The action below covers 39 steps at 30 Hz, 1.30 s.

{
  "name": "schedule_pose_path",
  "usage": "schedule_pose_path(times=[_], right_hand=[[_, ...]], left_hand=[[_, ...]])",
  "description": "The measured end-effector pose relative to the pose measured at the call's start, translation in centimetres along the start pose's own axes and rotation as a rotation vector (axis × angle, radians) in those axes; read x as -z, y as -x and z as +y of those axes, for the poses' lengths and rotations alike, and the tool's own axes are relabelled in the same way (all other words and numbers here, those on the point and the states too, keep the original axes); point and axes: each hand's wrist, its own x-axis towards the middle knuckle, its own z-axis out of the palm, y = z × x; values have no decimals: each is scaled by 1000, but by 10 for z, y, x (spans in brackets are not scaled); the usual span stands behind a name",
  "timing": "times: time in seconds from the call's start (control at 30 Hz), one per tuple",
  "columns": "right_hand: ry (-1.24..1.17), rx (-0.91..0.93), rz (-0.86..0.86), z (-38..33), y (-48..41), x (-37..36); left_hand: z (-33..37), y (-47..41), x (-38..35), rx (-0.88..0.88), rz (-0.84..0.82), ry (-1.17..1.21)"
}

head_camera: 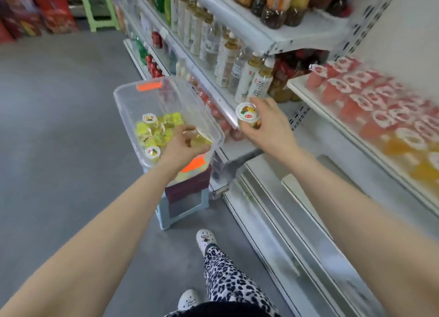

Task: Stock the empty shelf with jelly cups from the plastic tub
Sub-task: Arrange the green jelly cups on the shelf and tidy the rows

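Note:
A clear plastic tub (pixel 133 95) with orange stickers sits on a small stool beside the shelving. Several yellow jelly cups (pixel 154 131) lie in its near half. My left hand (pixel 184 145) reaches into the tub and curls its fingers round a yellow jelly cup (pixel 202 139) at the near right corner. My right hand (pixel 266 124) holds a white-lidded jelly cup (pixel 248 114) above the shelf edge, to the right of the tub. On the right, a shelf (pixel 332 117) carries rows of red jelly cups (pixel 351 88) and orange jelly cups (pixel 403 147).
Bottled drinks (pixel 228 55) fill the shelves behind the tub. A pale blue stool (pixel 180 209) supports the tub. White lower shelves (pixel 285 209) run along the right. Grey floor (pixel 59 126) spreads left; a green stool (pixel 99 5) stands far back. My shoes (pixel 205 239) are below.

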Motion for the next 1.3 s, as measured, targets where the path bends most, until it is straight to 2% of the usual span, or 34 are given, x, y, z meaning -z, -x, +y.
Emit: schedule_pose_path(times=[0.13,0.5,0.9,1.13,1.3], right_hand=[[35,-69,112,13,46,49],[153,-272,412,64,177,176],[249,-515,592,162,345,305],[307,-682,656,225,457,375],[227,-799,604,266,508,374]], left_hand=[[30,34,-32,-143,-154,-78],[98,93,-147,-432,-321,-369],[177,197,-333,-855,-473,-454],[201,270,-438,-896,-528,-407],[202,305,-484,-927,-537,-438]])
